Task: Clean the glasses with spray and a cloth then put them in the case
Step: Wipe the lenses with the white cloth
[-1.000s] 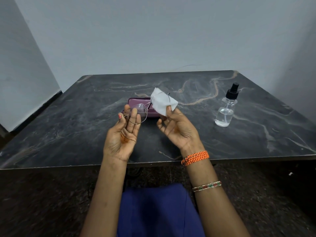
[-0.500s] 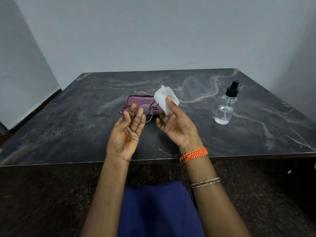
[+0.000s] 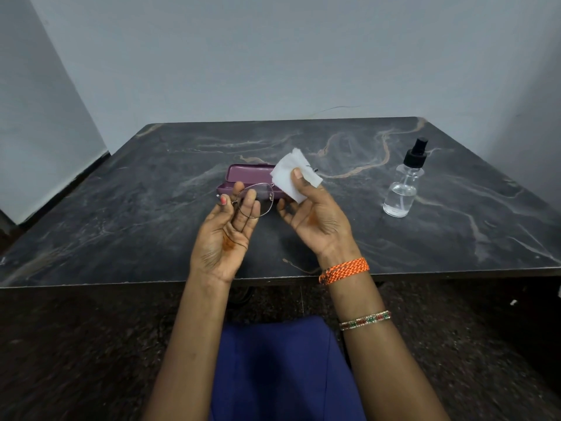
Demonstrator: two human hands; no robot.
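My left hand (image 3: 224, 235) holds thin wire-framed glasses (image 3: 263, 198) by their left lens, palm up above the table's near half. Over the right lens lies a white cloth (image 3: 287, 177), pinched there by the thumb and fingers of my right hand (image 3: 315, 220), so that lens is hidden. Behind both hands a purple glasses case (image 3: 243, 175) lies open on the dark marble table (image 3: 136, 214). A clear spray bottle (image 3: 405, 186) with a black nozzle stands upright to the right, apart from my hands.
The table's front edge (image 3: 91, 284) runs just under my wrists. Grey walls close in behind and at the left. My blue-clad lap (image 3: 273, 360) is below, over a dark speckled floor.
Both hands have stayed close together on the glasses. The cloth has shifted slightly under my right thumb. The view has tilted a little.
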